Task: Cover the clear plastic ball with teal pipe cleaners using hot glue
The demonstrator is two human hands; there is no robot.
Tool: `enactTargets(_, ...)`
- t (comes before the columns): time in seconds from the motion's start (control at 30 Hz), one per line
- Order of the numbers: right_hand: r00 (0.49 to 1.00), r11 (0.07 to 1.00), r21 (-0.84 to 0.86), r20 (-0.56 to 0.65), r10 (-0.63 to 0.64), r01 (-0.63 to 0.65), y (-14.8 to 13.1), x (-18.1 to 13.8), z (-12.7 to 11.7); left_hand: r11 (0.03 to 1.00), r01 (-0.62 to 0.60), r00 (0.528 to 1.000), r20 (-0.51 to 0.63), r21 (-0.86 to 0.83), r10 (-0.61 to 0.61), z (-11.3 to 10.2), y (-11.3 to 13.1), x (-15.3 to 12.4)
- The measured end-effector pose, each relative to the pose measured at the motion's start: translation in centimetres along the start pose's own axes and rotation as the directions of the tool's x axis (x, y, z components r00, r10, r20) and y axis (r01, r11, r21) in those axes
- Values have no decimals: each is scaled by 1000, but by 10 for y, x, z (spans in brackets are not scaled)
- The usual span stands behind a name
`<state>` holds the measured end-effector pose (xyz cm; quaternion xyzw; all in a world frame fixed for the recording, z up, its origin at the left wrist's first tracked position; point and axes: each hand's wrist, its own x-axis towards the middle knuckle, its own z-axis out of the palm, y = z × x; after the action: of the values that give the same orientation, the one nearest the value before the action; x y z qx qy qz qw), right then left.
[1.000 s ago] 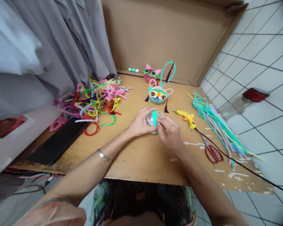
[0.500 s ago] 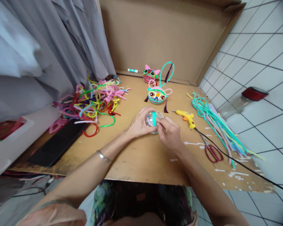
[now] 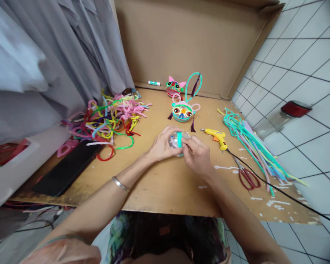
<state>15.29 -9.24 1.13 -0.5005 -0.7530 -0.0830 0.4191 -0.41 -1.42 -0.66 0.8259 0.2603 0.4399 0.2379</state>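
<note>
Teal pipe cleaner (image 3: pixel 179 139) crosses the clear ball (image 3: pixel 173 140), which sits cupped in my left hand (image 3: pixel 161 146) over the middle of the table (image 3: pixel 159 183). My right hand (image 3: pixel 198 157) pinches the pipe cleaner's near end against the ball. Both hands have barely shifted in the last second. Less of the pipe cleaner shows now, so I judge the fingers are pressing it down. The glue gun (image 3: pixel 218 136) lies apart to the right.

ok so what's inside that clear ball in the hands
A teal pipe cleaner runs over the clear ball; only glints show through. The left hand and right hand cover its sides, hiding any contents.
</note>
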Motion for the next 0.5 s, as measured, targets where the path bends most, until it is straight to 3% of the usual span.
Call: enactTargets(0.5,1000,1000,9,-5,23,-23,-1,1,-1,998,4,1000,7,-60,-4,0,-5,-1)
